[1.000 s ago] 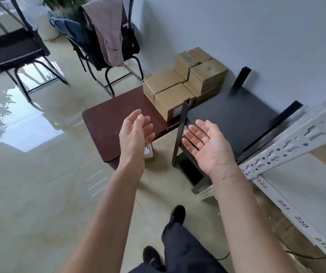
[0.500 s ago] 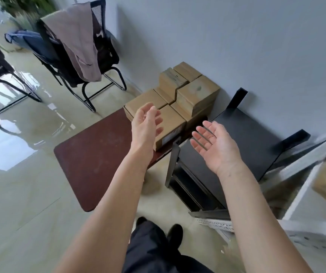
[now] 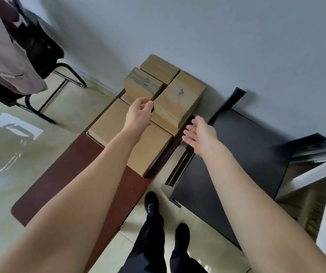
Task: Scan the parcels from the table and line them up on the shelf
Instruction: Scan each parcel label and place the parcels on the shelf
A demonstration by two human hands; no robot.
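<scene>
The parcels sit stacked at the far end of the brown desk (image 3: pixel 63 186), centre of the frame against the wall. To lift the top box (image 3: pixel 180 101) cleanly, both hands should close on its opposite sides, palms flat, before raising it straight up so the boxes below stay put. The left hand (image 3: pixel 139 113) reaches over the stack, fingers loosely curled at the box's left edge; whether it grips yet is unclear. The right hand (image 3: pixel 199 133) hangs relaxed, fingers straight, just right of the stack, holding nothing.
</scene>
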